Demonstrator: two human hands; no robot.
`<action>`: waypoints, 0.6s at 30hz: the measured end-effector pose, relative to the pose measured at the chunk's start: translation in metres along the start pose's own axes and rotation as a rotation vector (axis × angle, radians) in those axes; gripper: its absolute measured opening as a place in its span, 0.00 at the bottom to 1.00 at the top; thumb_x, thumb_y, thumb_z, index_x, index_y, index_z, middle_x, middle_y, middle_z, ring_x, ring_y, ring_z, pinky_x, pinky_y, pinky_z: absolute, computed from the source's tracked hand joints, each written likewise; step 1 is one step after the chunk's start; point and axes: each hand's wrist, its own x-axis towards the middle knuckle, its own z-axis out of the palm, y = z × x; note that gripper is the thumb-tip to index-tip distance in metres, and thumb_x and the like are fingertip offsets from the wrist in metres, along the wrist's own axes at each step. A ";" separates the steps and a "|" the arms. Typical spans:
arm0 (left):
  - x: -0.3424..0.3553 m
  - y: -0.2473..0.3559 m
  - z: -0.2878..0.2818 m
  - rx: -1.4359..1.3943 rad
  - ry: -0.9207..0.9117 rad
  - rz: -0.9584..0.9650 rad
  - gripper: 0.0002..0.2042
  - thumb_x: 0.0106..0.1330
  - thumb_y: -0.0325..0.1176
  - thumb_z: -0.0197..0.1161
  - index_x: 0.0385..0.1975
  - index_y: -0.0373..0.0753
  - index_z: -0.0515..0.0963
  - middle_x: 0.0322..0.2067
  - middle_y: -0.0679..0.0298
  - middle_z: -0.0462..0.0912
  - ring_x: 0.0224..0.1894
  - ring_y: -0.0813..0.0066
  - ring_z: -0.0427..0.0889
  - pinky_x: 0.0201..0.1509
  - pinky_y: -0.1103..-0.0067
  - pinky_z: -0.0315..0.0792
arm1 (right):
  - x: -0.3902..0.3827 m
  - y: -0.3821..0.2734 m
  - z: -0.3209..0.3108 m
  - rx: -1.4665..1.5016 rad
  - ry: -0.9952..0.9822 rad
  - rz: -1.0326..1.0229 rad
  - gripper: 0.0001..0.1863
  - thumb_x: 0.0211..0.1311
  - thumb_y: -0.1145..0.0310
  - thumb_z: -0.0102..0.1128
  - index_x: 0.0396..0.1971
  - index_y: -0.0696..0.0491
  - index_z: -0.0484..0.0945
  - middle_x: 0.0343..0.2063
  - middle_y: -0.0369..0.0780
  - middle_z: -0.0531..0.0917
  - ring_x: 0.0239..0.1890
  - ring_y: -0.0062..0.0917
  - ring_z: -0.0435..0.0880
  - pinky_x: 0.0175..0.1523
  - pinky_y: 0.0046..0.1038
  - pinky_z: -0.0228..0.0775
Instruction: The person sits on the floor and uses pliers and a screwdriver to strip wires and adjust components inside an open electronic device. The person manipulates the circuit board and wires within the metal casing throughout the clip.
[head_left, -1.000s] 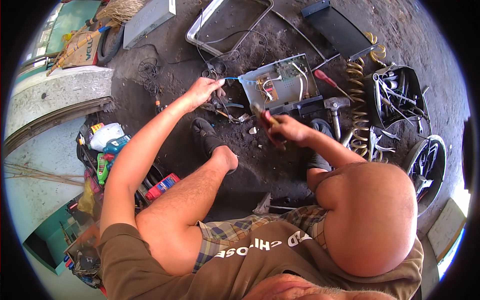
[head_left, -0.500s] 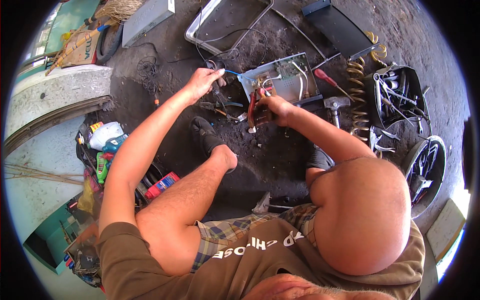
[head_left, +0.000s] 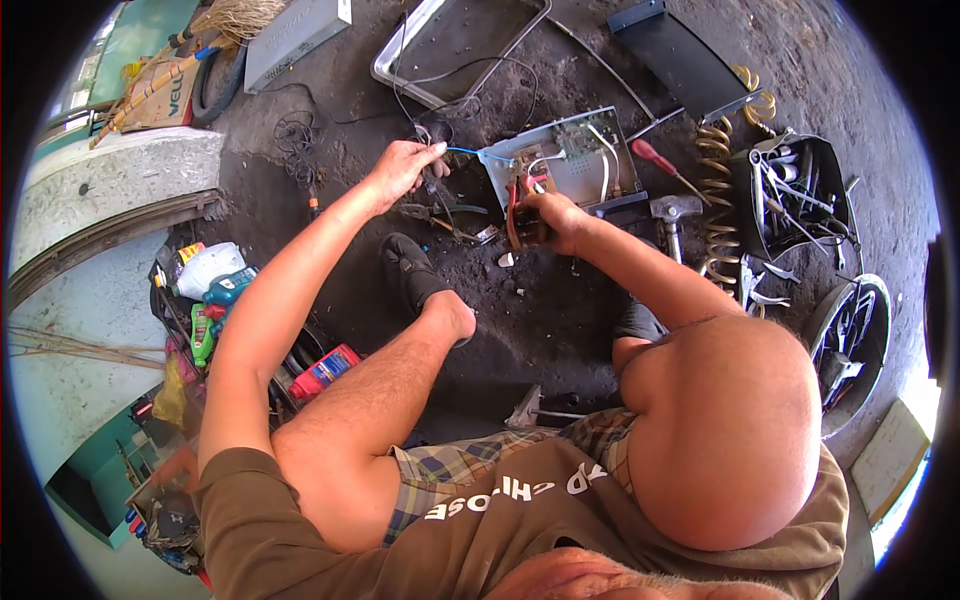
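Note:
A thin blue wire (head_left: 468, 151) is pinched between the thumb and fingers of my left hand (head_left: 405, 172). It runs across to an opened metal electronics case (head_left: 492, 180) with a green circuit board (head_left: 577, 140) and white cables inside. My right hand (head_left: 556, 220) is wrapped round red-handled pliers (head_left: 513, 212) at the case's near left corner. The jaws point into the case by the blue wire's end; whether they grip it is too small to tell. Another pair of pliers (head_left: 428, 213) lies on the dark ground below my left hand.
Right of the case lie a red-handled screwdriver (head_left: 668, 167), a hammer (head_left: 675, 212) and a coil spring (head_left: 716, 180). Beyond stand a tool-filled container (head_left: 760, 215) and a round tub (head_left: 880, 300). A metal frame (head_left: 385, 70) lies ahead; bottles (head_left: 325, 370) stand at left.
The handles of the pliers have moved slightly right and sit closer to the fingers of my right hand. My left hand stays nearly still with the blue wire.

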 end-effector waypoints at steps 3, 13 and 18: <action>-0.003 0.001 0.000 -0.028 -0.007 -0.009 0.24 0.81 0.52 0.62 0.28 0.39 0.85 0.35 0.66 0.90 0.24 0.85 0.72 0.28 0.82 0.67 | 0.001 -0.001 0.003 0.049 0.025 0.019 0.11 0.74 0.68 0.58 0.46 0.60 0.80 0.39 0.46 0.87 0.40 0.39 0.91 0.49 0.47 0.86; -0.002 -0.003 -0.008 -0.108 -0.048 -0.041 0.25 0.83 0.53 0.56 0.36 0.37 0.88 0.36 0.65 0.91 0.25 0.85 0.73 0.29 0.81 0.69 | -0.001 -0.002 0.007 0.193 -0.079 0.083 0.15 0.78 0.66 0.54 0.52 0.63 0.78 0.43 0.49 0.87 0.47 0.45 0.92 0.57 0.53 0.86; 0.000 -0.002 -0.014 -0.166 -0.061 -0.037 0.28 0.85 0.55 0.51 0.37 0.37 0.88 0.37 0.64 0.90 0.24 0.84 0.73 0.28 0.81 0.68 | 0.006 0.005 -0.003 0.139 -0.048 0.081 0.14 0.76 0.67 0.58 0.52 0.61 0.77 0.43 0.47 0.88 0.43 0.41 0.91 0.55 0.52 0.86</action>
